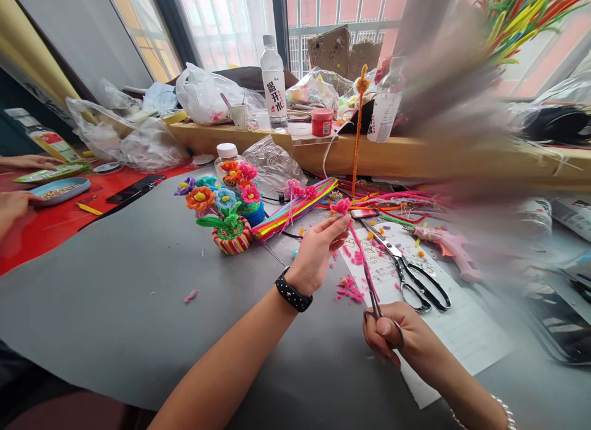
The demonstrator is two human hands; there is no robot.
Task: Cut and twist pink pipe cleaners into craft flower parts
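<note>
My left hand (318, 251), with a black watch band at the wrist, pinches a pink pipe-cleaner flower (341, 206) just under its bloom. The flower's fuzzy pink stem hangs down and to the right. My right hand (390, 334) has its fingers through the handles of small scissors (372, 297), whose blades point up along the lower stem. Whether the blades are closed on it I cannot tell. Pink fuzz trimmings (349, 289) lie below on the table. Large black-handled scissors (410, 273) rest on a sheet of paper (455, 331) beside my right hand.
A pot of pipe-cleaner flowers (232, 236) stands left of my hands, near a bundle of coloured pipe cleaners (298, 208). A pink glue gun (450, 248) lies to the right. Another person's hand (13, 211) touches a blue tray (62, 191). A blurred shape covers the right side.
</note>
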